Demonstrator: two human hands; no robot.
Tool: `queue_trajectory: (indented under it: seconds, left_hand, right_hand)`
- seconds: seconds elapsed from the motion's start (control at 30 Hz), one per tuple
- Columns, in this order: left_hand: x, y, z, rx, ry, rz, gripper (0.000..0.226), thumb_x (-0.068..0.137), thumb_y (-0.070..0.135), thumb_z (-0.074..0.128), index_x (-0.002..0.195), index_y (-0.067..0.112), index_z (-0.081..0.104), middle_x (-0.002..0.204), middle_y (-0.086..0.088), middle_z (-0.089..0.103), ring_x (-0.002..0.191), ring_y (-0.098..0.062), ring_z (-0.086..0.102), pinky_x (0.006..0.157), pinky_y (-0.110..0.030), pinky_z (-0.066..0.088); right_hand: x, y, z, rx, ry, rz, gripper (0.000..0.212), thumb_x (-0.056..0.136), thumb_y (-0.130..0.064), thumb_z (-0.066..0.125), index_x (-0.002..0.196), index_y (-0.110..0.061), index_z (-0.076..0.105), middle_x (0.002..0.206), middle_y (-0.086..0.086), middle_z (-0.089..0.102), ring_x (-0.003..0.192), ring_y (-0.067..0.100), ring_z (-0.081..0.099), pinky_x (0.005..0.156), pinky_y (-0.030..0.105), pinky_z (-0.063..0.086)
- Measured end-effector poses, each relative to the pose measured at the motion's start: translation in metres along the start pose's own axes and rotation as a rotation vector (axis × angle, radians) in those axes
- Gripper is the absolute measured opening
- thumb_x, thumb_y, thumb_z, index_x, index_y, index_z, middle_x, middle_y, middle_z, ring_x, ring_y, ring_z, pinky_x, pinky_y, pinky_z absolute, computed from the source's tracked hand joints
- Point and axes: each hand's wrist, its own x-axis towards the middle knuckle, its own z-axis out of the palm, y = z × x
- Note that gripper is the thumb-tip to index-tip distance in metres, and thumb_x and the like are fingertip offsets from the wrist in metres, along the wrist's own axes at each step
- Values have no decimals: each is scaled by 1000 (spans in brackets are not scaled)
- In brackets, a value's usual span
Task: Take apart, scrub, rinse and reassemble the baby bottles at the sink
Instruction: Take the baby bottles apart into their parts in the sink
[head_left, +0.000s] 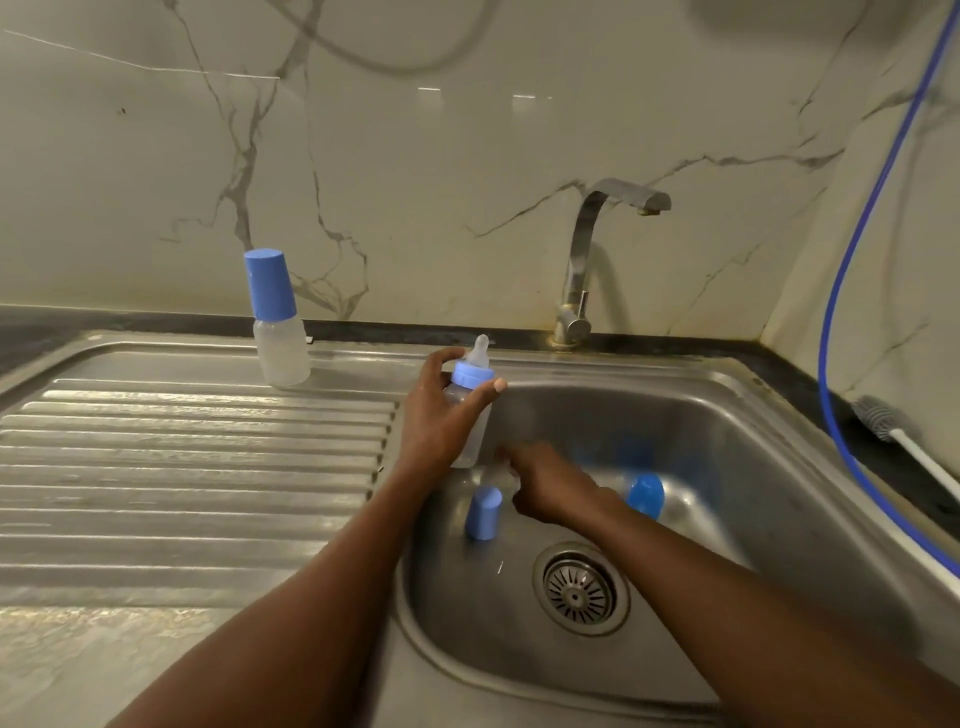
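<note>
Forearms (322, 597) over sink (753, 457), left hand (434, 421) fingers gripping upright bottle (471, 375); right hand (553, 491) blurred, fingers unclear

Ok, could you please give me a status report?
Left hand grips clear baby bottle with blue collar, uncapped. Right hand blurred, low in steel sink. Loose blue cap beside it.

Left grip (441, 415) clasped — right (550, 488) perhaps slack.

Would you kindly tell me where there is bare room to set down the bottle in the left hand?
The ribbed drainboard is bare from the capped bottle at its back to the near edge. Around the drain the basin floor is free. Farther back is crowded: the right hand lies between a blue cap and another blue piece.
</note>
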Motion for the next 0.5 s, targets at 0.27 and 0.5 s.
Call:
queue_trajectory:
  seconds: [0.27,0.5]
  left_hand:
    - [-13,6,12,309,-341,118,83,69,38,87,138,33,40,112,16,53,91,6,53,66,-6,36]
    - [-18,6,15,445,-567,149,97,67,37,88,146,28,33,116,8,59,107,-9,59,85,-18,47]
  right_hand:
    - [-40,11,-59,929,250,232,45,87,-59,57,111,-22,61,93,6,70,69,15,69,56,24,54]
    - [-41,11,-51,795,156,92,29,82,-41,74,96,-17,68,80,7,73,66,17,70,62,27,58]
